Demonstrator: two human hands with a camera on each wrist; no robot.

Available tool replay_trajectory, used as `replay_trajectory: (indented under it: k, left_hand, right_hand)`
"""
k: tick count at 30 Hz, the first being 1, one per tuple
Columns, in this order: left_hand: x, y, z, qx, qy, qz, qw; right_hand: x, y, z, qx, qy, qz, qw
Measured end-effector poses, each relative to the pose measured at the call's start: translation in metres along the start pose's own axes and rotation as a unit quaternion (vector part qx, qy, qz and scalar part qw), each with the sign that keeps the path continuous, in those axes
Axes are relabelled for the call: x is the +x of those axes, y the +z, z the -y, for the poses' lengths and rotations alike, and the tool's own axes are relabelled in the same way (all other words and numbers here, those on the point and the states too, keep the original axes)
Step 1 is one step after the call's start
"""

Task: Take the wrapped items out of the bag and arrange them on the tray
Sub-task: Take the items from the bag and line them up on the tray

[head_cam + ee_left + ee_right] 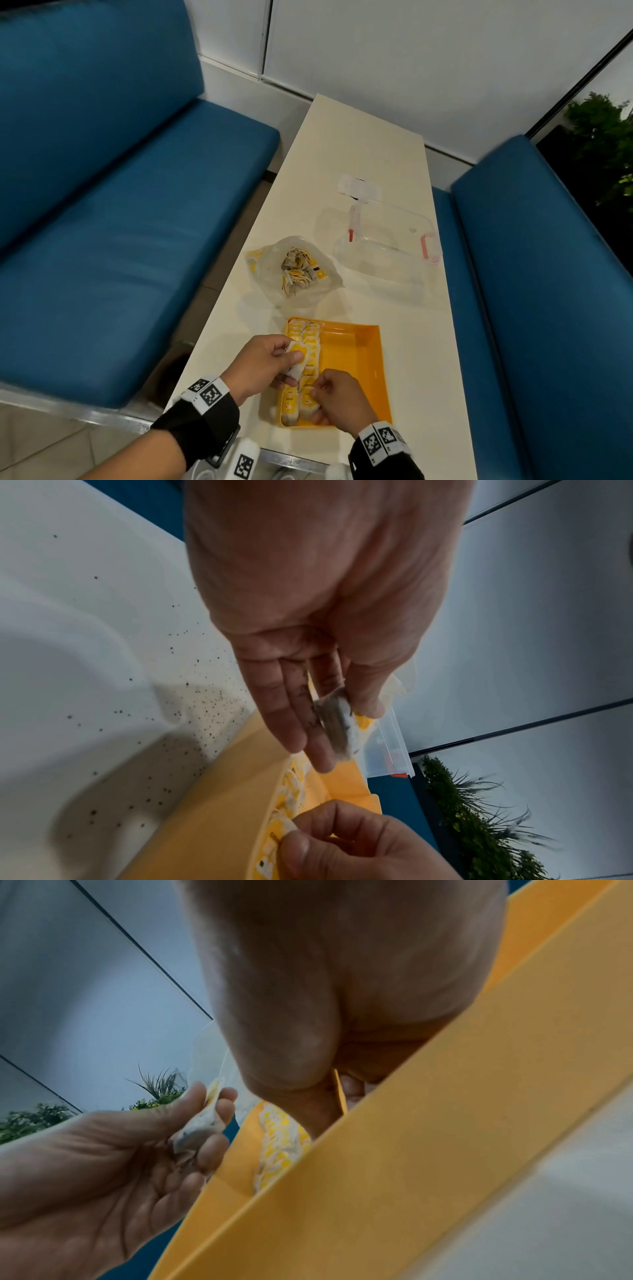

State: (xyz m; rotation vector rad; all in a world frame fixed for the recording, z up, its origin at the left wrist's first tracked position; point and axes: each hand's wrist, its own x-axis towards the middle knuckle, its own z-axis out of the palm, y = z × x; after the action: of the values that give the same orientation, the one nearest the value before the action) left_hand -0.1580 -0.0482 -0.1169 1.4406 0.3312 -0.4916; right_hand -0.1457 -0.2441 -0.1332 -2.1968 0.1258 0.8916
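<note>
An orange tray (363,359) lies on the near part of the cream table, with a row of several yellow-and-white wrapped packets (306,346) along its left side. My left hand (270,363) holds a small stack of packets (337,729) between thumb and fingers over the tray's left edge. My right hand (334,394) pinches a packet (306,404) at the near end of the row. The clear bag (294,270) lies open beyond the tray with more packets inside.
A clear plastic box (387,243) with red clips stands at the table's right side, with a white wrapper (358,186) behind it. Blue benches flank the table. Dark crumbs (205,710) speckle the table left of the tray. A plant (603,137) stands at the far right.
</note>
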Motion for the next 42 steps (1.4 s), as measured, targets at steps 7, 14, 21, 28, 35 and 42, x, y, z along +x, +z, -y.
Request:
replay_trajectory:
  k: [7,14,21,28,35,42]
  left_hand:
    - [0.003,-0.001,0.005,-0.001,-0.015,-0.005,1.0]
    - [0.001,0.0,0.003,0.004,-0.015,-0.012,1.0]
    - [-0.002,0.001,0.0,0.005,-0.016,-0.014,1.0]
    - [-0.003,0.005,-0.005,0.037,0.005,0.018,0.999]
    - [-0.005,0.004,-0.01,0.04,0.019,0.05,0.998]
    - [-0.005,-0.012,-0.01,0.038,0.03,0.02,0.999]
  right_hand:
    - [0.0,0.008,0.002,-0.015,-0.006,-0.034,0.999]
    - [0.0,0.01,0.005,-0.059,-0.029,-0.078,0.995]
    - [-0.002,0.008,0.006,-0.063,-0.039,-0.106,0.992]
    - [-0.018,-0.018,0.041,0.165,-0.12,-0.075,0.976]
    - [-0.013,-0.024,0.048,0.179,-0.121,-0.096,0.972]
    - [-0.011,-0.02,0.063,0.184,-0.133,-0.061,0.972]
